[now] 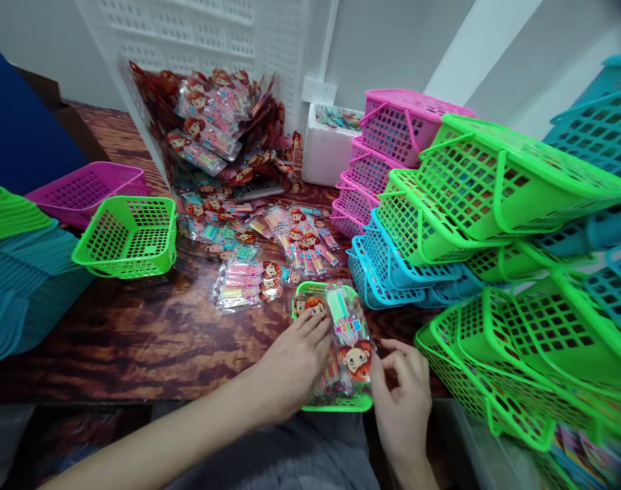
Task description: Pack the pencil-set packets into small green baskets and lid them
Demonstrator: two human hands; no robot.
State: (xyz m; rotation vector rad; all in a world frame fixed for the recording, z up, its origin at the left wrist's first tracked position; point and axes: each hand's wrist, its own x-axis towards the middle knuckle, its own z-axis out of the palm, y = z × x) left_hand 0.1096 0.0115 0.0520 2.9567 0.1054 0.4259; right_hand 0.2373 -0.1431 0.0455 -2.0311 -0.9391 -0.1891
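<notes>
A small green plastic basket [364, 403] stands at the table's front edge, filled with clear packets. On top lies a clear packet [349, 333] printed with a red-haired cartoon head and "Stick" lettering, with pale coloured sticks inside. My left hand [297, 361] rests over the basket's left side, fingers stretched flat on the packets there. At the right, my right hand [405, 395] has its thumb and curled forefinger closed at the edge of the top packet. The basket's inside is mostly hidden by packets and my left hand.
Beyond the basket lie loose packets [246, 282], and more spill from a white crate [152, 146]. An open green basket [131, 241] sits left beside a magenta basket [93, 190]. Stacked green baskets [473, 184], blue baskets [386, 275] and pink baskets [392, 129] crowd the right.
</notes>
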